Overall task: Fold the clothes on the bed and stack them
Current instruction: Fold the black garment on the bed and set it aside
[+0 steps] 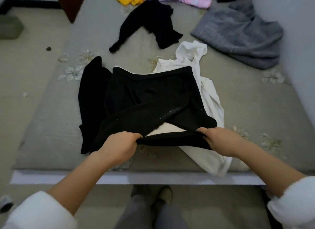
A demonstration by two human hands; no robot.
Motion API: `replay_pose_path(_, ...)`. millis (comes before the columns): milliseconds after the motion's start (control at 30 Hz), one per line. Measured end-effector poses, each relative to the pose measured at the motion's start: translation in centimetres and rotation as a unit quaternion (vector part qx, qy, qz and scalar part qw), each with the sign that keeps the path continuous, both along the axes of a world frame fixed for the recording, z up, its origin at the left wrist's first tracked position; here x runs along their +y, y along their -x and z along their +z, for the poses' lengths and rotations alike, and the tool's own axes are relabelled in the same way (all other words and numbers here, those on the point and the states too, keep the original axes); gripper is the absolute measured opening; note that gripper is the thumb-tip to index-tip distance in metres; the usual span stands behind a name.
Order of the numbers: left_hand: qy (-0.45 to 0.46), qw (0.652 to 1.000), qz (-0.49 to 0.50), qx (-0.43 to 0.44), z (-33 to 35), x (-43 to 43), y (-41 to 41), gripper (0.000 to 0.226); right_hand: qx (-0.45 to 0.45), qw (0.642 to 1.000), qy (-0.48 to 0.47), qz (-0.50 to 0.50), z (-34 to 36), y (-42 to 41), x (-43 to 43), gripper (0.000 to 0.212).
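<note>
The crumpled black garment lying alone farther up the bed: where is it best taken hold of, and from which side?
I would take the crumpled black garment by its wide bunched part, pinched from above, reaching from the near side. The narrow twisted end points near-left; lifted there, the rest would likely hang like a rope. The left hand and right hand hold the nearer black garment.

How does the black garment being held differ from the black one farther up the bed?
The held black garment is spread out, gripped by the left hand and right hand; the far black garment lies crumpled, untouched. The held one overlaps white cloth; the far one does not. Both are black.
</note>
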State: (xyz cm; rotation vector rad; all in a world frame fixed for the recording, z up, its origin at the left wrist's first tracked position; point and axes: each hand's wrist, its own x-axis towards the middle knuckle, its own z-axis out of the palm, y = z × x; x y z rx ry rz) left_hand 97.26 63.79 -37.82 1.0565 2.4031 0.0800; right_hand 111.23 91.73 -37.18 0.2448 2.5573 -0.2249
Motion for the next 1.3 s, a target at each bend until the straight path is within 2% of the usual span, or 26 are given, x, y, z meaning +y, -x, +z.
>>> replay_pose_path(133, 0.065, 0.982, -0.038, -0.173, 0.6, -1.5, -2.1, 0.043, -0.102, 0.992, 0.072, 0.023, 0.4, -2.8, -0.4, 0.035)
replay_pose_path(233, 0.123, 0.941, -0.039, -0.312, 0.6, -1.8, -2.5, 0.032, -0.242, 0.958, 0.148, 0.034, 0.3, -3.3, -0.5, 0.035)
replay_pose_path(300, 0.160, 0.920, -0.036, -0.355, 0.0, -1.6, -2.2, 0.029, -0.280, 0.945, 0.166, 0.038, -0.1, -2.6, -0.2, 0.032)
replay_pose_path(367, 0.167, 0.930, -0.035, -0.327, -0.7, -1.1, -1.0, 0.026, -0.265, 0.952, 0.149, 0.027, -0.8, -1.3, 0.2, 0.031)
replay_pose_path(433, 0.150, 0.957, -0.055, -0.243, -1.4, -0.5, 1.1, 0.025, -0.224, 0.968, 0.113, 0.011, -1.9, 0.6, 0.8, 0.033)
replay_pose_path(567, 0.136, 0.982, -0.058, -0.119, -2.2, 1.7, 6.5, 0.027, -0.137, 0.990, -0.014, 0.030, -3.4, 5.6, 2.1, 0.028)
replay_pose_path(700, 0.120, 0.992, -0.038, -0.008, -4.3, 4.4, 11.5, 0.014, -0.055, 0.983, -0.159, 0.069, -5.0, 11.4, 3.4, 0.019)
replay_pose_path(800, 0.113, 0.993, -0.008, 0.041, -7.3, 5.9, 14.4, 0.009, -0.043, 0.974, -0.209, 0.081, -7.3, 15.1, 4.3, 0.023)
replay_pose_path(867, 0.095, 0.993, 0.009, 0.071, -9.4, 6.8, 15.7, 0.018, -0.031, 0.971, -0.222, 0.077, -9.1, 17.0, 4.9, 0.024)
replay_pose_path(967, 0.059, 0.993, 0.035, 0.095, -12.3, 7.6, 16.6, 0.022, -0.030, 0.972, -0.225, 0.064, -11.8, 18.2, 5.3, 0.025)
replay_pose_path(1033, 0.010, 0.991, 0.055, 0.120, -13.8, 8.0, 16.5, 0.020, 0.007, 0.977, -0.208, 0.041, -13.6, 18.0, 5.2, 0.029)
replay_pose_path(1067, -0.023, 0.988, 0.075, 0.136, -14.4, 8.0, 16.2, 0.022, 0.053, 0.979, -0.197, 0.021, -14.2, 17.6, 5.2, 0.032)
replay_pose_path(1133, -0.077, 0.977, 0.131, 0.147, -15.1, 7.9, 15.1, 0.034, 0.206, 0.965, -0.155, -0.047, -15.0, 16.0, 4.6, 0.035)
replay_pose_path(1200, -0.107, 0.971, 0.171, 0.126, -15.2, 7.4, 13.2, 0.044, 0.281, 0.951, -0.078, -0.100, -15.1, 13.9, 3.0, 0.037)
replay_pose_path(1300, -0.084, 0.983, 0.140, 0.083, -15.9, 6.3, 9.2, 0.053, 0.232, 0.970, -0.009, -0.078, -15.8, 10.4, 0.1, 0.053)
